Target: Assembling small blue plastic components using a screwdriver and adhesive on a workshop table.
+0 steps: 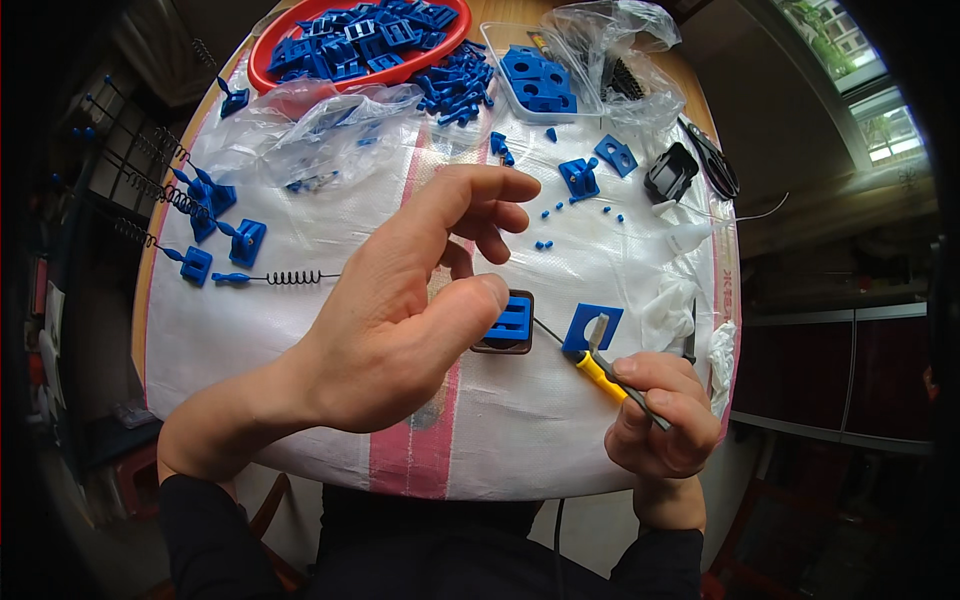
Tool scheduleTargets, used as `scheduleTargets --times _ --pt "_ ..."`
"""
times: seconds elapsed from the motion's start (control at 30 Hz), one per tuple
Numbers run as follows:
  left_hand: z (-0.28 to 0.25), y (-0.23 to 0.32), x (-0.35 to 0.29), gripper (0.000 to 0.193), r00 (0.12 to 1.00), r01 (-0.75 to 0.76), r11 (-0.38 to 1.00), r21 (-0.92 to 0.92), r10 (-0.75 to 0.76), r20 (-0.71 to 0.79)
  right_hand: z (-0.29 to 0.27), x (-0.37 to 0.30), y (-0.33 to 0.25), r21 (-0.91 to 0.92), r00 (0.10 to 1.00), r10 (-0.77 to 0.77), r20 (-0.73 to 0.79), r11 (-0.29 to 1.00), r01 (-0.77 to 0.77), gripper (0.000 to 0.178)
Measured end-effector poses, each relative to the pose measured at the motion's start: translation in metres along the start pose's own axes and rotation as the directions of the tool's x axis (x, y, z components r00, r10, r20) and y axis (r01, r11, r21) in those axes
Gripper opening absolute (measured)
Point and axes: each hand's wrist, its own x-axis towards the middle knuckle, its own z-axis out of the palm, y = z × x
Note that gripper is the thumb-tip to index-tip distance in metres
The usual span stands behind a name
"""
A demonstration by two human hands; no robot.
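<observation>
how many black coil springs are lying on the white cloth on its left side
3 that I can make out: one black coil spring beside the left hand, one further up, one at the left edge; more may be hidden.

Matt blue plastic bracket (512, 320); woven white plastic sheet (560, 420); glossy red bowl (268, 45); crinkled clear bags (310, 135).

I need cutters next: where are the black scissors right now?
In the head view, the black scissors lie at the table's far right edge, just right of a black plastic clip and below the clear plastic bag.
</observation>
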Motion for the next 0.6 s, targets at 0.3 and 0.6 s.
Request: scheduleTargets --times 0.3,0.6 --pt "0.014 -0.07 -0.016 0.065 0.964 -0.267 0.811 0.521 0.224 0.146 0.004 0.009 0.004 0.151 0.959 0.269 -0.087 0.955 -0.254 0.026" --pt "0.019 -0.086 -0.006 0.052 0.963 -0.268 0.82 0.506 0.242 0.117 0.017 0.032 0.011 0.109 0.928 0.36 -0.095 0.93 -0.35 0.024"
